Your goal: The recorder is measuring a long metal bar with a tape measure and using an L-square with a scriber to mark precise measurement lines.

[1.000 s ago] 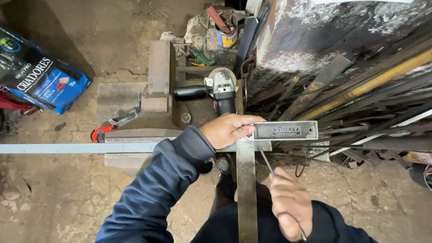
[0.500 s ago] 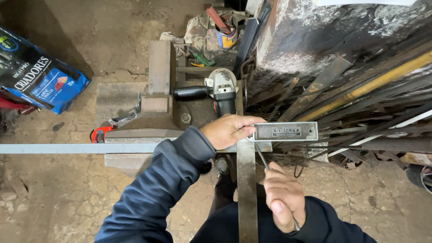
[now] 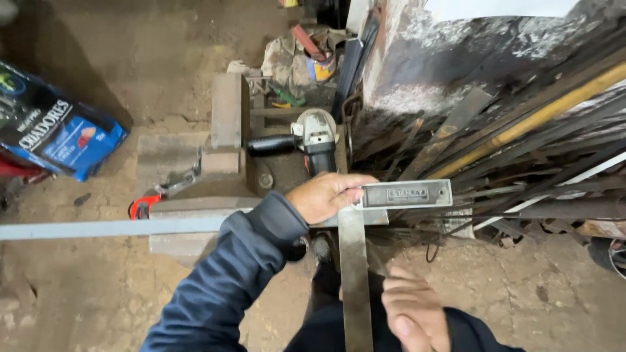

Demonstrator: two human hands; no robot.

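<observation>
Left hand (image 3: pixel 326 197) clamped on the steel square (image 3: pixel 355 261) at its stock, pressing it across the long grey bar (image 3: pixel 98 229), right hand (image 3: pixel 412 313) curled narrow just beside the blade, grip contents unclear, angle grinder (image 3: pixel 313 140) just beyond, blue bag (image 3: pixel 55 130) far left.

A workshop's bare dirt floor (image 3: pixel 98 306), brown and uneven, scattered with small stones. At the upper right stands a rough concrete pillar (image 3: pixel 456 58), blackened and streaked white. Metal bars and rods (image 3: pixel 521 150) lean piled against its base. Concrete blocks (image 3: pixel 225 117) sit on the floor at the centre. Light is dim and even.
</observation>
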